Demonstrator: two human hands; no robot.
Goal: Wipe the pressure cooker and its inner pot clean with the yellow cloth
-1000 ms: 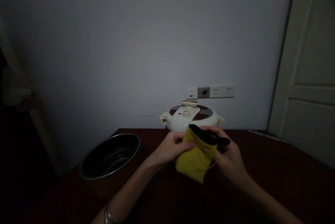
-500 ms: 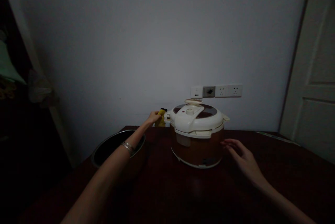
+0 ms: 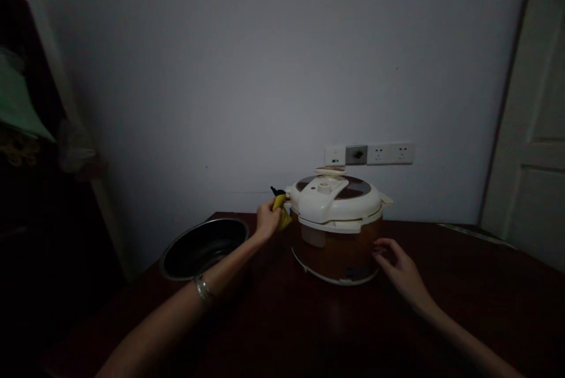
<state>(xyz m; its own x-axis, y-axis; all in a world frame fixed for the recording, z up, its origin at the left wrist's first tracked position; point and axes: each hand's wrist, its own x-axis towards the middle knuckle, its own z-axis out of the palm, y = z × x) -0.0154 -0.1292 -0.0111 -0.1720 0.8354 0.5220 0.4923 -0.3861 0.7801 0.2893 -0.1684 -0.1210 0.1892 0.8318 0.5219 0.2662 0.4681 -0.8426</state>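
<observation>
Head view, dim light: the yellow cloth [image 3: 281, 215] sits bunched in the left hand [image 3: 267, 220], pressed against the left side of the pressure cooker [image 3: 339, 226], just under its cream lid [image 3: 338, 196]. Dark wooden worktop [image 3: 463, 284], plain pale wall with a socket strip [image 3: 369, 154], door [image 3: 529, 160] at right, steel inner pot [image 3: 203, 246] left of the cooker. Right hand [image 3: 399, 266] lies open, fingertips touching the cooker's right flank; left hand is closed around the cloth.

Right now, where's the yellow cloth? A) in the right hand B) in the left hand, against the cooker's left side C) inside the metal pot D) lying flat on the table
B: the left hand grips the yellow cloth against the left side of the cooker, while the right hand rests at the cooker's base.
</observation>
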